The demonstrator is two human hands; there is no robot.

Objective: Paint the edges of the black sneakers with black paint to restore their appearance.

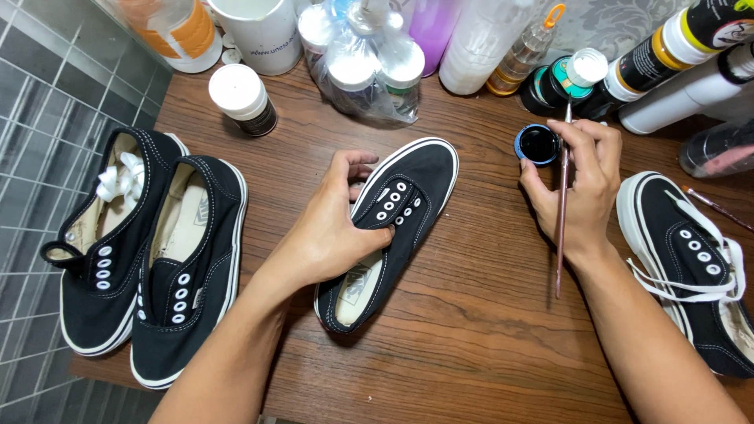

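My left hand (pixel 330 228) grips a black canvas sneaker (pixel 408 196) with white eyelets and no laces, holding it by its side at the middle of the brown wooden table (pixel 471 330). My right hand (pixel 577 184) holds a thin brush (pixel 562 235) upright. Its tip points at a small open pot of black paint (pixel 539 144) with a blue rim, and my fingers touch the pot's side.
Two black sneakers (pixel 149 251) lie side by side at the left table edge. A laced black sneaker (pixel 691 259) lies at the right, with another thin brush (pixel 719 209) beside it. Several bottles, a white cup (pixel 259 35) and a small white-capped jar (pixel 243 98) crowd the back.
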